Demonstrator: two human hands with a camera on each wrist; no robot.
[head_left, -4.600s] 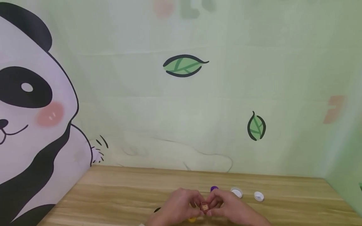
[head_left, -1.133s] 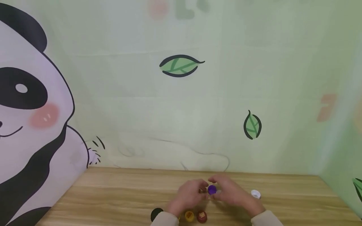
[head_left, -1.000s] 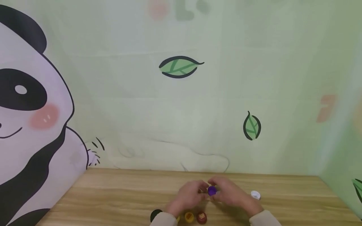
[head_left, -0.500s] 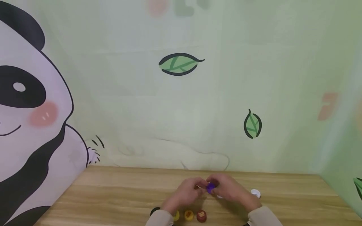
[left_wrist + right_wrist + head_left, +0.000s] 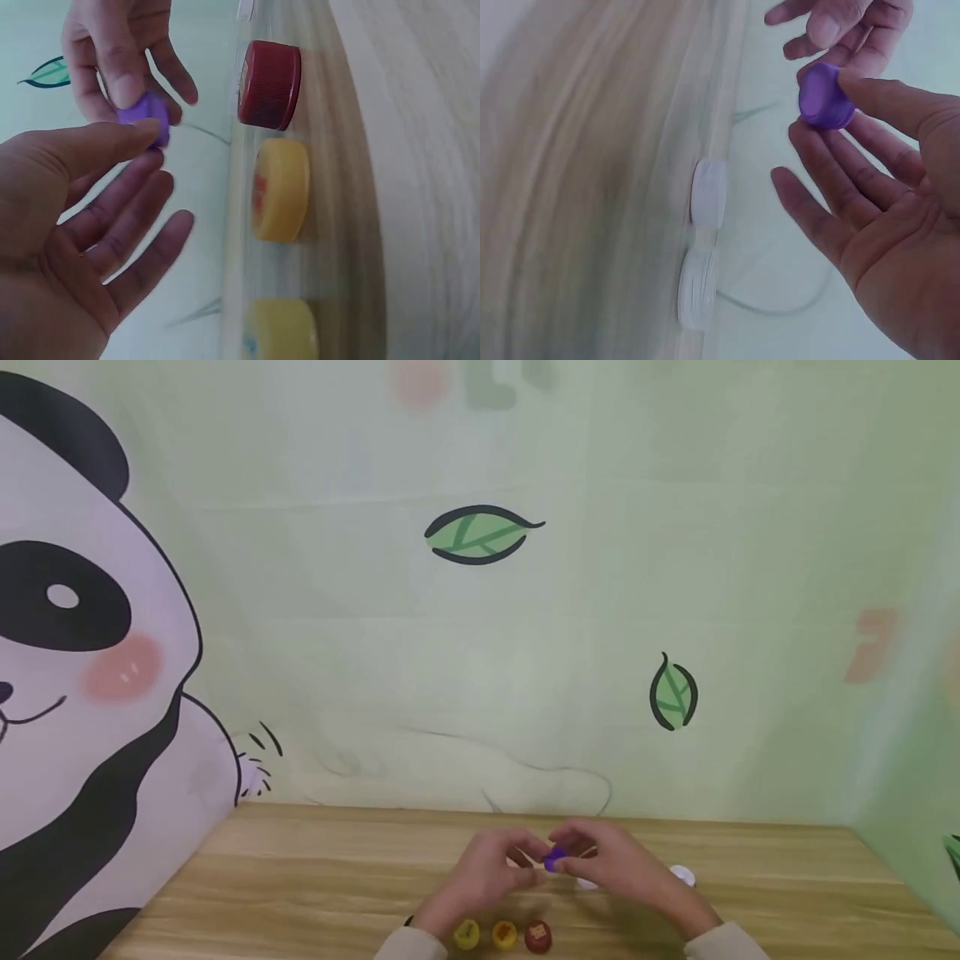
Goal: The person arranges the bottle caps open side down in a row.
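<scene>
My right hand (image 5: pixel 618 864) pinches a small purple bottle cap (image 5: pixel 825 97) between thumb and fingertips, above the middle of the table. My left hand (image 5: pixel 483 870) is close on the other side of the cap, with a fingertip right at its edge. In the right wrist view the left thumb (image 5: pixel 825 28) stands apart from the cap. The other left fingers (image 5: pixel 154 251) are loosely spread. Below the hands, a dark red cap (image 5: pixel 537 936), an orange-yellow cap (image 5: pixel 505 935) and a pale yellow cap (image 5: pixel 467 934) lie in a row on the table.
Two white caps, one (image 5: pixel 588 883) partly behind the right hand and one (image 5: pixel 682 875) farther right, lie on the wooden table (image 5: pixel 322 860). Something black (image 5: pixel 408 921) shows beside the left sleeve. A light green printed backdrop (image 5: pixel 360 610) rises behind the table.
The dark red cap, earlier held in both hands, now lies beside the orange-yellow one. The hands moved to the purple cap; the right took hold and tilted it. The left thumb has drawn slightly away.
</scene>
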